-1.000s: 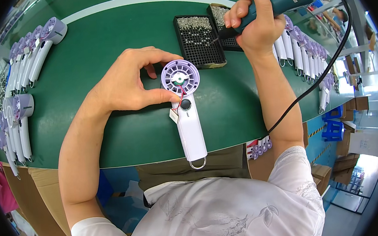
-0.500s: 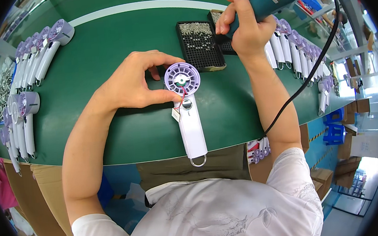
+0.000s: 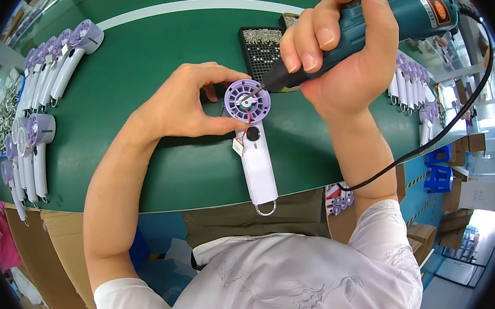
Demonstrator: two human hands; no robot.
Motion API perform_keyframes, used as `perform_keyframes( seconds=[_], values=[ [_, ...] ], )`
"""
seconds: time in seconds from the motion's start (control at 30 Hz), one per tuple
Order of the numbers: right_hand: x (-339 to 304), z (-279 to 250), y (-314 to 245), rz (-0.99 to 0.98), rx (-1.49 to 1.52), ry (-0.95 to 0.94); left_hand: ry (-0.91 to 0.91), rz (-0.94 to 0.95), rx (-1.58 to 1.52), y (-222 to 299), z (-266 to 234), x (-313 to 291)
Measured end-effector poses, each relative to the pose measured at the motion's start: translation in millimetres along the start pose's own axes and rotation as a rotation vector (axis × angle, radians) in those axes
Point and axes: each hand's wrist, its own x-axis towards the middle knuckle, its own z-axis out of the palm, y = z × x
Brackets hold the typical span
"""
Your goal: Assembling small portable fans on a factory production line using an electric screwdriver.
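A handheld fan [image 3: 258,168], white with a round lilac head, lies on the green table with its handle toward me. Thumb and fingers of my left hand [image 3: 182,104] close on the fan head's left side. Red wires run from the head's centre down to a small white tag or connector beside the handle. My right hand [image 3: 356,59] is wrapped round a teal electric screwdriver [image 3: 388,18], held tilted. Its thin bit reaches into the fan head near the central hub; whether the tip touches a screw is too small to tell.
Behind the screwdriver, a black perforated tray [image 3: 260,55] holds many small screws. More fans stand in rows at the left [image 3: 58,70] and the right [image 3: 407,84]. The screwdriver's black cord [image 3: 449,127] loops past my right forearm. Someone in pink [image 3: 1,238] is at far left.
My right hand has brought the screwdriver down and tipped its bit leftward into the fan head. The fan and my left hand have shifted slightly right in the picture.
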Motion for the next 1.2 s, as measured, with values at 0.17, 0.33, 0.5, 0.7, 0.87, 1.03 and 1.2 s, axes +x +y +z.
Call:
perform_keyframes(
  seconds=[0.17,0.33,0.5,0.7,0.87,1.03,1.2],
  values=[
    [9,-25,2,-0.038,-0.229,-0.296,0.002,-0.001,0.000,3,0,0],
    [5,-26,7,-0.045,-0.244,-0.273,-0.016,-0.047,0.013,6,-2,1],
    [3,-29,11,-0.035,-0.242,-0.267,-0.002,-0.004,-0.006,0,1,-1],
    [0,-35,15,-0.032,-0.241,-0.332,-0.013,-0.025,0.002,3,-1,0],
    [-9,-26,24,-0.047,-0.360,-0.295,-0.009,-0.032,-0.001,1,-1,-1],
    [-6,-13,30,-0.092,-0.551,-0.468,-0.024,-0.016,-0.004,3,-1,1],
    [-9,-1,40,-0.039,-0.581,-0.497,0.018,-0.065,-0.196,4,1,-1]
  ],
)
